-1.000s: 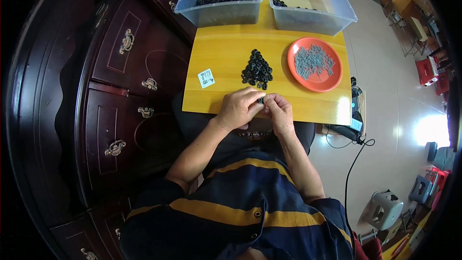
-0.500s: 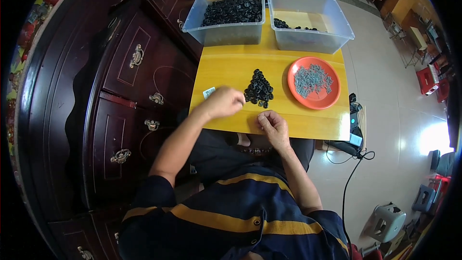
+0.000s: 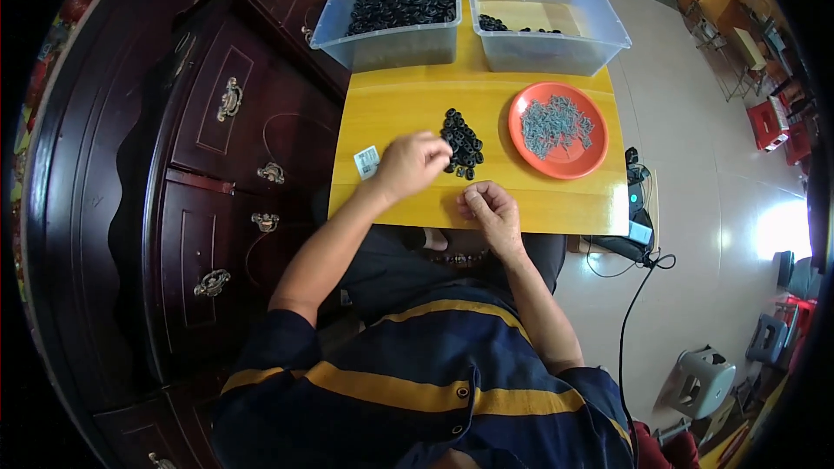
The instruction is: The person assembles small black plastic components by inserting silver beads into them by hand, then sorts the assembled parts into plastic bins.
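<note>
Black rings (image 3: pixel 461 142) lie in a small heap near the middle of the yellow table (image 3: pixel 395 108), just left of the orange plate. At the heap's left edge sits the left hand (image 3: pixel 410 163), knuckles up, its forearm stretched out from the lower left across the table's near edge. Its fingers are curled together and reach into the nearest rings, touching them; whether a ring is pinched between the fingertips cannot be told. Closer to the body, the right hand (image 3: pixel 491 211) rests on the table's near edge, below the heap and apart from it. Its fingers are bent inward and drawn close, thumb against the forefinger; whatever they may grip is too small to make out.

The orange plate (image 3: pixel 524 153) carries a scatter of small grey metal pieces (image 3: pixel 556 124). A little white tag (image 3: pixel 367 161) lies on the table just beside the left wrist. At the far edge stand two clear plastic tubs: the left tub (image 3: pixel 391 45) is heaped with black rings, the right tub (image 3: pixel 549 54) holds only a few along its back. A dark wooden cabinet (image 3: pixel 217 148) with brass handles stands to the left of the table.
</note>
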Demonstrator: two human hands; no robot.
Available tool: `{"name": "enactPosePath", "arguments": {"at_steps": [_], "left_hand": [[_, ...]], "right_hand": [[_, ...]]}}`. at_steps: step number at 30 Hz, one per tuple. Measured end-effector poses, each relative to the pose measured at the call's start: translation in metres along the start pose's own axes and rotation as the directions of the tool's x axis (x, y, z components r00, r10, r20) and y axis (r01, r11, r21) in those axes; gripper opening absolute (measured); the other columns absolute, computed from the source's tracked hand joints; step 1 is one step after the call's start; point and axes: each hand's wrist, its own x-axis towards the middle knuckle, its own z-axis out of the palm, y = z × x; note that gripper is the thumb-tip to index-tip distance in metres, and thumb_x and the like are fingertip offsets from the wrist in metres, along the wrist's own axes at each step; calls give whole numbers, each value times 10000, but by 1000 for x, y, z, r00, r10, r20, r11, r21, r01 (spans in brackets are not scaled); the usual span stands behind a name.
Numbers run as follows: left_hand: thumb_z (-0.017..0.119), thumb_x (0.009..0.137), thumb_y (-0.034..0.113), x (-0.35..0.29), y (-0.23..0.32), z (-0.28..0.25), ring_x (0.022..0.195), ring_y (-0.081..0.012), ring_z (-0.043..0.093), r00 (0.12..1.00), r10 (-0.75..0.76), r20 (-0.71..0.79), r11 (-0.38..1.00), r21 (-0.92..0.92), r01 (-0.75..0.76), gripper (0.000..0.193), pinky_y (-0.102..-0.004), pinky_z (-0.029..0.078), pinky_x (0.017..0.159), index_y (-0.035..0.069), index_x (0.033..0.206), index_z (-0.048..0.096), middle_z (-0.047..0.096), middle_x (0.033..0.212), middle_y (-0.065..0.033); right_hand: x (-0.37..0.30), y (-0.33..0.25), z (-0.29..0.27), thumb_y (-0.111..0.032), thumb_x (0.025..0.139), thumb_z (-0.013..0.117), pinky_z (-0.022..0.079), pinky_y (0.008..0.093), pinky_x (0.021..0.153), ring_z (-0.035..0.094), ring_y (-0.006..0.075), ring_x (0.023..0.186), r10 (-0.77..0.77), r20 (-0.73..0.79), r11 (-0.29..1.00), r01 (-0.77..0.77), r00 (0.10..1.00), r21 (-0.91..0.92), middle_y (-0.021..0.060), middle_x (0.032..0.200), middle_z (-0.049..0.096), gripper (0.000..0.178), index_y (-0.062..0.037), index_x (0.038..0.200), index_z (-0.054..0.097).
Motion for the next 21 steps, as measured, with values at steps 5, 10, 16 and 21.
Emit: {"name": "enactPosePath", "arguments": {"at_steps": [5, 10, 16, 21], "left_hand": [[637, 888, 123, -25, 15, 38, 863, -352, 669, 998, -31, 53, 999, 44, 29, 207, -418, 541, 736, 23, 1061, 691, 676, 966, -169], [643, 898, 144, -32, 2, 44, 822, -345, 655, 999, -22, -23, 985, 170, 26, 224, -409, 522, 713, 16, 1077, 687, 658, 928, -159], [634, 901, 133, -28, 7, 55, 788, -337, 646, 995, 87, -46, 984, 160, -78, 177, -409, 517, 689, 22, 1026, 691, 645, 894, -144], [622, 911, 127, -29, 10, 54, 767, -334, 641, 996, 64, -60, 982, 180, -52, 130, -411, 507, 671, 15, 952, 675, 643, 878, -148]], "right_hand": [[3, -4, -3, -191, 1008, 565, 545, 265, 715, 649, 122, 768, 52, 40, 998, -51, 998, -35, 58, 871, 675, 200, -2, 1013, 631], [13, 19, 6, -213, 1010, 575, 522, 249, 671, 616, 86, 729, -94, 104, 986, 78, 990, 146, 15, 812, 648, 192, -32, 965, 623], [7, 11, -3, -239, 1014, 585, 511, 234, 692, 603, 70, 743, -68, 104, 990, 54, 992, 132, 3, 816, 634, 219, -30, 952, 596], [7, 11, -1, -212, 1004, 593, 504, 234, 678, 596, 68, 739, -78, 80, 991, 68, 994, 119, -7, 804, 621, 189, -27, 968, 602]]}}
